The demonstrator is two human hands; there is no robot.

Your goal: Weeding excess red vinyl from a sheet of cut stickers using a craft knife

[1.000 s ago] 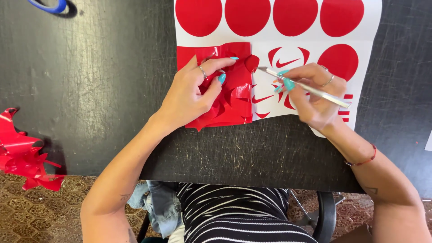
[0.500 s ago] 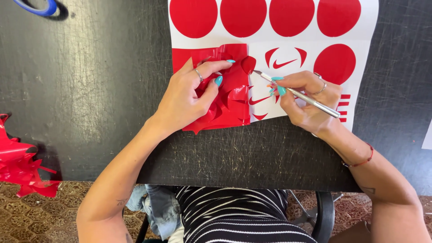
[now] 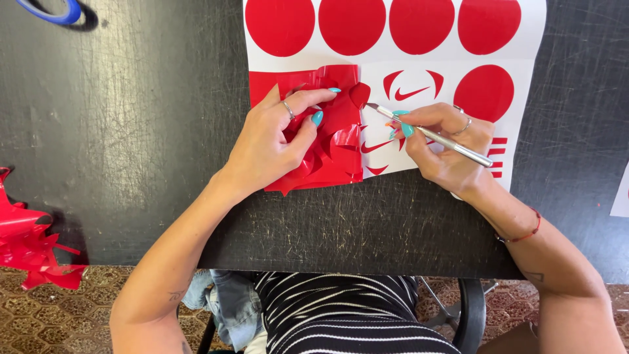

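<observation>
- Head view looks down on a white backing sheet [image 3: 524, 39] of red vinyl circles and emblem cut-outs, lying on a scratched black table [image 3: 131, 131]; every place below is told from that sheet.
- Left hand [image 3: 268, 147] rests on the sheet's lower left part, fingers clenched around a crumpled wad of peeled red vinyl [image 3: 337, 147] that is still joined to the sheet there.
- Right hand [image 3: 449, 147] lies over the sheet's lower middle, grasping a slim silver weeding tool [image 3: 436, 136] like a pen.
- Long axis of the tool runs diagonally: the tip points up and left toward the wad's edge, the butt down and right toward the sheet's lower right corner.
- Likely risk: the sharp tip sits close to the small emblem pieces, so a slip or too steep an angle could nick or lift one.
- Likely risk: the bunched vinyl may stick to itself or to a kept piece and drag it off the backing.
- Off the sheet, red scraps [image 3: 29, 242] lie far to the left at the table's edge, and a blue tape roll [image 3: 52, 10] sits far to the upper left.
</observation>
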